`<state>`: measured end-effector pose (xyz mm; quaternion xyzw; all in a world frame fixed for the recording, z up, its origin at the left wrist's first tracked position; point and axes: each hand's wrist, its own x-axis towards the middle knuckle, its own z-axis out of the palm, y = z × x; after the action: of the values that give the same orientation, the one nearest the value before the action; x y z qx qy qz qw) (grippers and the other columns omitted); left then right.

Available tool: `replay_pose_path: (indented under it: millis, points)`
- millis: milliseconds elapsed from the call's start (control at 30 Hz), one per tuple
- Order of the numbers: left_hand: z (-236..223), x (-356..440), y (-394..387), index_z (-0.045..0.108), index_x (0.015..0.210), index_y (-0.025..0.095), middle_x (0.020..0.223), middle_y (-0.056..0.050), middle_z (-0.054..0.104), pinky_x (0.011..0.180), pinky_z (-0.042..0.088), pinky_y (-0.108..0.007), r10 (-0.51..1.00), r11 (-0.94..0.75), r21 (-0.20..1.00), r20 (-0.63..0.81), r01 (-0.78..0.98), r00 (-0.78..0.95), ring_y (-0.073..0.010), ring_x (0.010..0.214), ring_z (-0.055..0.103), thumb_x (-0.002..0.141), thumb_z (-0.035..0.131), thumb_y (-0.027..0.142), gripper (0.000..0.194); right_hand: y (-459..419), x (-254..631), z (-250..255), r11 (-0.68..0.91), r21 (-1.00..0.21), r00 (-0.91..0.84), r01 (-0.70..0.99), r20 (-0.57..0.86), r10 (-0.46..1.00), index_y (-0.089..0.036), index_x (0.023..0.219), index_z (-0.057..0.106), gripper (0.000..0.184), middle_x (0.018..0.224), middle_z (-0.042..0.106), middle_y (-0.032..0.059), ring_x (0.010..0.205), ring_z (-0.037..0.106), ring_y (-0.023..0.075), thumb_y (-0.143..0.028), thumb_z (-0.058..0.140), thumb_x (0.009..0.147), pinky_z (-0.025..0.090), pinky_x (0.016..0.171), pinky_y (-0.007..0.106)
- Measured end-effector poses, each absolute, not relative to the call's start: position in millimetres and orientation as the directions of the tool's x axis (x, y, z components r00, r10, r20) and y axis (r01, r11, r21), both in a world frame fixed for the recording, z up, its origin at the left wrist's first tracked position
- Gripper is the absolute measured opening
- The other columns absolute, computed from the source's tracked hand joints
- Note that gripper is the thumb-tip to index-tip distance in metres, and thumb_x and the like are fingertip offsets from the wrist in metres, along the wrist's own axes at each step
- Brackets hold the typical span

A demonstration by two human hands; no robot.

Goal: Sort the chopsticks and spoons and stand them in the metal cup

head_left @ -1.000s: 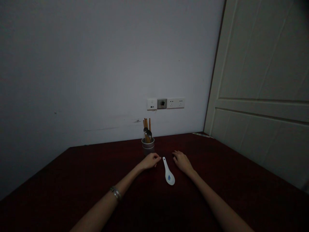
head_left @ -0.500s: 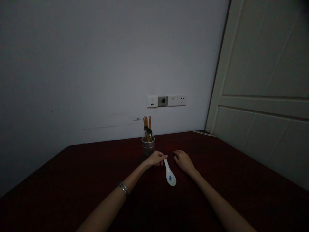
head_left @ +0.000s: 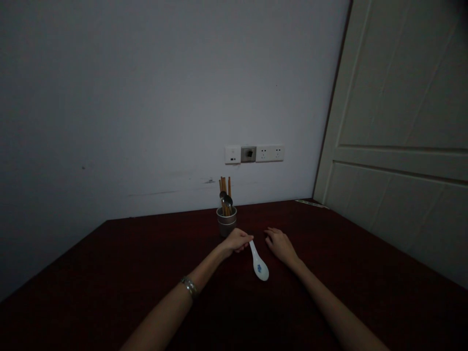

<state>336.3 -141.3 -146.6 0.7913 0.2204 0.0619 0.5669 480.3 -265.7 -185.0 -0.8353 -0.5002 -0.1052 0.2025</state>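
My left hand (head_left: pixel 237 240) pinches the end of the handle of a white soup spoon (head_left: pixel 260 267). The spoon's bowl points toward me and bears a small blue motif. Whether the spoon touches the table or hangs just over it, I cannot tell. To the right of the spoon, my right hand (head_left: pixel 280 243) lies palm down on the tabletop with its fingers stretched out and holds nothing. Just behind my left hand stands a metal cup (head_left: pixel 227 224), holding several wooden chopsticks (head_left: pixel 224 183) and two metal spoons (head_left: pixel 227 200).
The dark red table (head_left: pixel 146 258) reaches back to a pale wall (head_left: pixel 164 97) with a row of sockets and a switch (head_left: pixel 255 154). A white panelled door (head_left: pixel 395 180) bounds the right side. A thin strip (head_left: pixel 312 203) lies at the back right edge.
The whole view has shifted very slightly to the right. Both hands and the soup spoon otherwise keep nearly the same pose.
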Motion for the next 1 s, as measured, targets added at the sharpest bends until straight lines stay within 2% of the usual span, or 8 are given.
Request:
replay_pose_path:
  millis: [400, 500, 600, 667, 733, 833, 1000]
  points:
    - [-122, 309, -137, 0.043, 0.053, 0.016, 0.041, 0.009, 0.03, 0.033, 0.011, -0.018, 0.587, -0.119, 0.975, -0.082, 0.186, 0.806, -0.0018, 0.031, 0.022, 0.07, 0.058, 0.043, 0.035, -266, 483, -187, -0.378, -0.281, 0.464, 0.882, 0.383, 0.798, -0.011, 0.11, 0.061, 0.037, 0.12, 0.055, 0.014, 0.113, 0.047, 0.0232, -0.02, 0.04, 0.08, 0.034, 0.096, 0.035]
    - [-114, 296, -130, 0.043, 0.054, 0.016, 0.041, 0.009, 0.03, 0.034, 0.01, -0.018, 0.622, -0.111, 0.981, -0.054, 0.156, 0.781, -0.0013, 0.031, 0.02, 0.07, 0.058, 0.045, 0.036, -266, 489, -189, -0.329, -0.405, 0.488, 0.853, 0.396, 0.777, -0.012, 0.11, 0.06, 0.037, 0.117, 0.057, 0.0121, 0.111, 0.049, 0.0221, -0.02, 0.044, 0.078, 0.034, 0.097, 0.035]
    - [-106, 283, -121, 0.04, 0.052, 0.016, 0.039, 0.01, 0.028, 0.033, 0.009, -0.018, 0.666, -0.101, 0.987, -0.025, 0.123, 0.746, -0.0012, 0.031, 0.019, 0.069, 0.058, 0.046, 0.039, -265, 489, -180, -0.216, -0.629, 0.549, 0.746, 0.399, 0.735, -0.014, 0.104, 0.062, 0.033, 0.11, 0.062, 0.0092, 0.103, 0.055, 0.0193, -0.024, 0.049, 0.076, 0.038, 0.094, 0.032]
    - [-102, 274, -117, 0.039, 0.051, 0.017, 0.038, 0.01, 0.027, 0.033, 0.008, -0.018, 0.685, -0.084, 0.992, -0.008, 0.09, 0.729, -0.001, 0.031, 0.018, 0.068, 0.059, 0.045, 0.039, -263, 481, -167, -0.139, -0.758, 0.573, 0.637, 0.345, 0.744, -0.014, 0.095, 0.065, 0.029, 0.1, 0.066, 0.0091, 0.094, 0.06, 0.0188, -0.031, 0.051, 0.076, 0.044, 0.086, 0.031]
    - [-98, 266, -112, 0.038, 0.052, 0.017, 0.038, 0.01, 0.027, 0.032, 0.009, -0.017, 0.707, -0.071, 0.996, 0.015, 0.05, 0.707, -0.0009, 0.03, 0.018, 0.068, 0.059, 0.045, 0.038, -260, 465, -152, -0.104, -0.858, 0.544, 0.503, 0.221, 0.809, -0.013, 0.085, 0.066, 0.032, 0.087, 0.068, 0.0097, 0.079, 0.063, 0.018, -0.039, 0.052, 0.075, 0.049, 0.069, 0.029]
    - [-94, 256, -106, 0.039, 0.052, 0.017, 0.038, 0.01, 0.028, 0.031, 0.01, -0.017, 0.765, -0.071, 0.998, 0.054, 0.0, 0.641, -0.0011, 0.03, 0.02, 0.067, 0.06, 0.044, 0.037, -257, 433, -133, -0.116, -0.941, 0.409, 0.317, 0.025, 0.912, -0.01, 0.074, 0.064, 0.041, 0.072, 0.067, 0.0096, 0.057, 0.062, 0.0133, -0.049, 0.053, 0.073, 0.044, 0.043, 0.02]
    - [-93, 250, -99, 0.042, 0.055, 0.017, 0.039, 0.01, 0.027, 0.031, 0.012, -0.016, 0.818, -0.065, 0.997, 0.08, -0.047, 0.57, -0.0014, 0.03, 0.02, 0.066, 0.06, 0.043, 0.034, -257, 395, -125, -0.083, -0.978, 0.28, 0.194, -0.026, 0.96, -0.01, 0.074, 0.063, 0.045, 0.07, 0.067, 0.0088, 0.056, 0.062, 0.0125, -0.054, 0.054, 0.071, 0.042, 0.037, 0.017]
